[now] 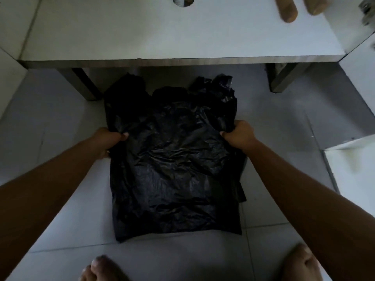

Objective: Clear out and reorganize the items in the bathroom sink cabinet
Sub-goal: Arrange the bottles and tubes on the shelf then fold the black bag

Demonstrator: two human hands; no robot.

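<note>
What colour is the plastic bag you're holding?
Black, glossy and crinkled; the bag shows in the head view, gripped by both hands.

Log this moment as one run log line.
left hand: gripping black plastic bag | right hand: gripping bag | bag: on floor

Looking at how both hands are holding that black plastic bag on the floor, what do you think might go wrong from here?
1. The left hand and right hand pinch the thin, crinkled black plastic bag at opposite edges; pulling apart could tear it.
2. The bare feet stand close to the bag on smooth floor tiles; stepping on the plastic might cause a slip.
</note>
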